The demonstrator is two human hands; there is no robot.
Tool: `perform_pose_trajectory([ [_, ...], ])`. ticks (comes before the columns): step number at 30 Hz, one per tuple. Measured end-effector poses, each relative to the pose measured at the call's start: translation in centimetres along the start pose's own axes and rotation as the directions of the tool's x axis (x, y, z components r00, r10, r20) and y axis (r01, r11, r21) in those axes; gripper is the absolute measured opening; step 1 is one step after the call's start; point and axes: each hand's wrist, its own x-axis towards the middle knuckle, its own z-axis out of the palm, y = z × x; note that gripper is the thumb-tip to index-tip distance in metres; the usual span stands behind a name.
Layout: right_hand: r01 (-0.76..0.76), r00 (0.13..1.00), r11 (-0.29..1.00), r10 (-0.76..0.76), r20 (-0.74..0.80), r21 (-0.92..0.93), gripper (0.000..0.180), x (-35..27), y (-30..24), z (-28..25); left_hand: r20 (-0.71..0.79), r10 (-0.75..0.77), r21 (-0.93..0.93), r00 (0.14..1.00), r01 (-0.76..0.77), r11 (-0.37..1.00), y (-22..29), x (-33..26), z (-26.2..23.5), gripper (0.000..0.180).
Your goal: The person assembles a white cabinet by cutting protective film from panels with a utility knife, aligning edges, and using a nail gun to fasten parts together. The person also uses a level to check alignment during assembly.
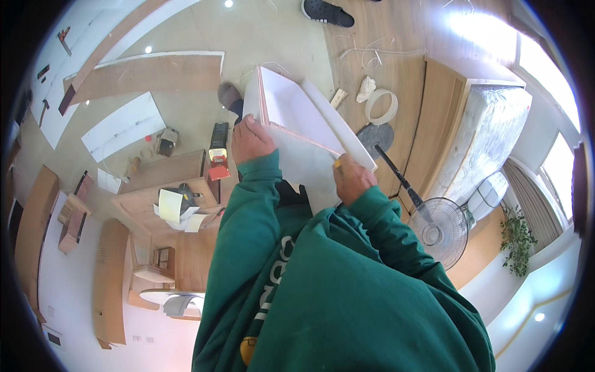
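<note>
White-faced panel, wood-edged, with a second white board alongside; held tilted at chest height above the floor. Left hand: fingers clamped on the near left edge. Right hand: fingers closed on the lower right edge, apparently also pinching a small yellow item, possibly a pencil. Step judged: positioning or marking the panel. Next move needs a steady two-handed hold.

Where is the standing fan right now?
In the head view, the fan stands on the person's right, just beyond the right hand, beside the wrapped mattress.
</note>
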Motion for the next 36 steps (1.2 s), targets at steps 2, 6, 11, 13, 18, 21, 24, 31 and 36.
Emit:
perform_pose_trajectory([
  [2,0.112,0.956,0.976,-0.054,-0.289,0.188,0.024,-1.0,1.7,0.4,0.029,-0.007,0.01,1.0,0.007,1.0,0.2,-0.1,-0.5,0.034],
  [6,-0.141,0.838,0.816,0.4,-0.371,0.561,0.038,-3.7,4.0,-0.3,0.048,-0.019,-0.033,0.999,0.02,0.999,0.6,0.4,-0.5,0.036],
  [11,-0.037,0.718,0.802,0.436,-0.542,0.596,0.048,-3.8,8.0,7.8,0.029,0.073,-0.207,0.997,-0.066,0.976,0.2,-0.3,-0.6,0.032],
  [13,-0.059,0.706,0.744,0.503,-0.499,0.665,0.044,-3.0,6.9,9.5,0.021,0.227,-0.26,0.974,-0.213,0.942,0.1,0.0,-1.0,0.034],
  [18,-0.04,0.778,0.851,0.355,-0.519,0.523,0.03,-3.6,6.5,7.5,0.372,0.82,-0.098,0.434,-0.861,0.5,1.9,3.3,-4.4,0.043],
  [21,0.058,0.813,0.897,0.213,-0.542,0.438,0.028,-1.6,6.7,5.1,0.755,0.544,-0.116,0.367,-0.742,0.661,3.1,3.6,-3.5,0.039],
  [24,0.157,0.809,0.945,0.042,-0.586,0.286,0.023,1.2,7.3,1.5,0.61,0.542,-0.18,0.578,-0.565,0.805,0.2,2.2,-2.0,0.038],
  [31,0.302,0.855,0.938,-0.345,-0.388,-0.168,0.025,7.2,5.6,-8.5,0.422,0.126,-0.323,0.898,0.019,0.946,1.1,-4.8,-0.8,0.039],
  [36,0.435,0.793,0.828,-0.538,-0.285,-0.354,0.019,7.5,7.3,-10.9,0.682,0.15,-0.192,0.716,-0.023,0.981,-1.3,-7.1,0.0,0.056],
])
